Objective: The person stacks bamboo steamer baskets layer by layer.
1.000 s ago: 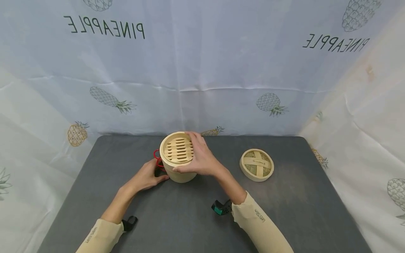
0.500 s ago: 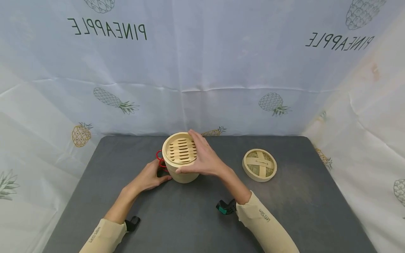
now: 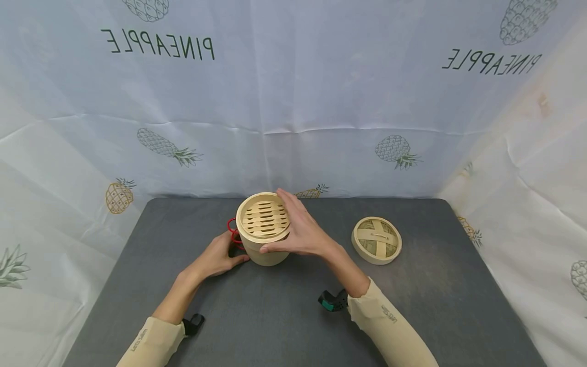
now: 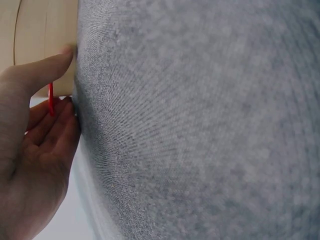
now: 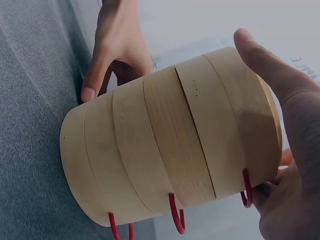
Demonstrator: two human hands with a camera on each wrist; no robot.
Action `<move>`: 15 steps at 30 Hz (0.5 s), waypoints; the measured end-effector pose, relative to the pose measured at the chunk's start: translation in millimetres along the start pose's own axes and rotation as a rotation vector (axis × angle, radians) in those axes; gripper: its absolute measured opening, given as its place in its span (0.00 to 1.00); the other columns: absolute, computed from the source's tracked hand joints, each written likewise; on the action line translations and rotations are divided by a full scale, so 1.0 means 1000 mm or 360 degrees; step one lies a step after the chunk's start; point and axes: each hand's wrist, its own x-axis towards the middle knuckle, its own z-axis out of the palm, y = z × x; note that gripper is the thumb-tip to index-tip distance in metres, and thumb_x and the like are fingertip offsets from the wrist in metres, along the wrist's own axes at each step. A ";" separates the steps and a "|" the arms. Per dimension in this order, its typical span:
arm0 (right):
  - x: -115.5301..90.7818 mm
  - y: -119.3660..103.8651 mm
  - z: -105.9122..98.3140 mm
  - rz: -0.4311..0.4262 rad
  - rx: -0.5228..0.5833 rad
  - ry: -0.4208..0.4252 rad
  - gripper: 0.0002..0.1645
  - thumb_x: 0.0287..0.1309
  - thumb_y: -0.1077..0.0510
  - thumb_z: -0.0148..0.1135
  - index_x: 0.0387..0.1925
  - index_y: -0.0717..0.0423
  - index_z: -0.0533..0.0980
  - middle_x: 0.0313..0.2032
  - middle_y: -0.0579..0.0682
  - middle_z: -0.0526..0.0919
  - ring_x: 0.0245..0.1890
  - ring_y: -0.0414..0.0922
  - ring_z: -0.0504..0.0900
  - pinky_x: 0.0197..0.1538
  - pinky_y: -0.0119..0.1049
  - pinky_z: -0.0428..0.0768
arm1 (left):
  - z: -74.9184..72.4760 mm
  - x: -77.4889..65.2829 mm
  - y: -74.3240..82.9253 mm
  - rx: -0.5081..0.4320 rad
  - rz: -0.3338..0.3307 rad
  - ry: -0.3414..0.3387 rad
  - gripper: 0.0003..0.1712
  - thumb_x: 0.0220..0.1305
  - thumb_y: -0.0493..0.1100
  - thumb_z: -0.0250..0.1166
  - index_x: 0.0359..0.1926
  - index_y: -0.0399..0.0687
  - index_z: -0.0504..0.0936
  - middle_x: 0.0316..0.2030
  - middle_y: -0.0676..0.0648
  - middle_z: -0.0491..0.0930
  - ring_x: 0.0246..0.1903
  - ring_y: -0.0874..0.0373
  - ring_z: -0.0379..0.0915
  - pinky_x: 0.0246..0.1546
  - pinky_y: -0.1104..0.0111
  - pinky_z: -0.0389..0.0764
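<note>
Dark grey bench (image 3: 257, 321), rounded far corners, far edge against bluish-white cloth (image 3: 293, 92); whiter cloth at 9 and 3 o'clock too. Cloth is creased, with pineapple prints (image 3: 157, 142) and mirror-reversed PINEAPPLE lettering (image 3: 158, 45) at 11 and 1 o'clock. Bamboo steamer (image 3: 266, 254) stands upright on the bench at 11 o'clock, near the far edge, slatted top facing up, red loops (image 5: 173, 210) on its 9 o'clock side. Round lid (image 3: 377, 238) lies on the bench at 2 o'clock, well apart from the steamer, cross strips up. Right hand (image 3: 300, 232) at the steamer's 3 o'clock: fingers wide, gripping the top tier, thumb near 6, others near 1. Left hand (image 3: 217, 257) at its 8 o'clock: fingers narrower, holding the base, thumb on the wall, other fingertips partly hidden. Cream sleeves (image 3: 153, 341) come in from 7 and 5 o'clock, black device (image 3: 193, 324) at the left cuff, another at the right.
</note>
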 end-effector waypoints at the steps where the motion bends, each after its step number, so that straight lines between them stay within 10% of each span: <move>1: -0.001 0.000 -0.001 -0.0004 0.0011 0.0004 0.84 0.46 0.32 0.87 0.90 0.48 0.42 0.88 0.53 0.49 0.89 0.58 0.48 0.82 0.70 0.61 | -0.001 0.000 0.002 -0.0001 0.0021 0.0009 0.38 0.63 0.55 0.82 0.68 0.46 0.78 0.56 0.45 0.88 0.54 0.50 0.87 0.54 0.57 0.88; 6: -0.008 0.002 -0.007 -0.0014 0.0060 0.0044 0.88 0.37 0.07 0.67 0.89 0.44 0.44 0.88 0.54 0.51 0.88 0.58 0.50 0.82 0.72 0.62 | -0.011 0.001 0.024 -0.0034 0.0021 0.0005 0.37 0.64 0.51 0.81 0.67 0.41 0.79 0.55 0.40 0.87 0.53 0.47 0.87 0.53 0.56 0.88; 15: -0.016 0.002 -0.015 -0.0013 0.0054 0.0085 0.84 0.40 0.09 0.70 0.89 0.41 0.47 0.87 0.52 0.53 0.88 0.58 0.52 0.81 0.74 0.61 | -0.023 0.002 0.056 0.0037 -0.0163 -0.0081 0.35 0.62 0.41 0.81 0.67 0.36 0.78 0.56 0.39 0.87 0.54 0.43 0.87 0.57 0.49 0.87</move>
